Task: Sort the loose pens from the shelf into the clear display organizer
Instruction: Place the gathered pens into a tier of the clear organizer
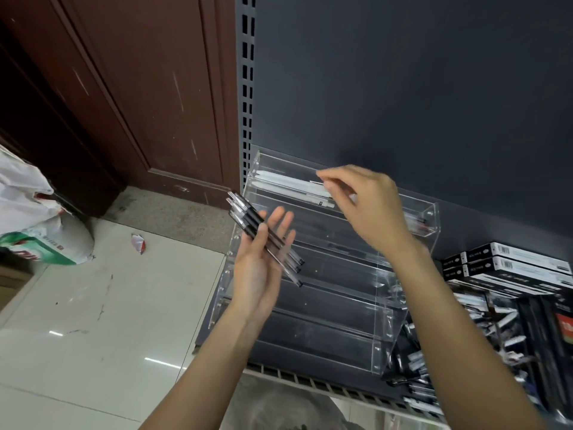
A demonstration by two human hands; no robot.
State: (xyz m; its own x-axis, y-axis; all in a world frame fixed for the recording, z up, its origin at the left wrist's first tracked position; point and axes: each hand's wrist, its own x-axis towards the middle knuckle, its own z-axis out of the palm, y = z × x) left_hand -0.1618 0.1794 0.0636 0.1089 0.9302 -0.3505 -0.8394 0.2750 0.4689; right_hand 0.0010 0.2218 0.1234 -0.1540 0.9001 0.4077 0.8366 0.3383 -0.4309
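— What do we see at the shelf?

— We see a clear tiered organizer standing on the dark shelf, against the grey back panel. Our left hand lies palm up, fingers nearly straight, thumb pressing a bundle of black-and-clear pens across the palm, just in front of the organizer's left edge.

— And the other hand?

— Our right hand hovers over the top tier, fingers curled, fingertips close together beside the white pens lying there. We cannot tell whether it pinches anything.

— Where are the loose pens?

— A heap of them lies right of the organizer, below stacked black-and-white boxes.
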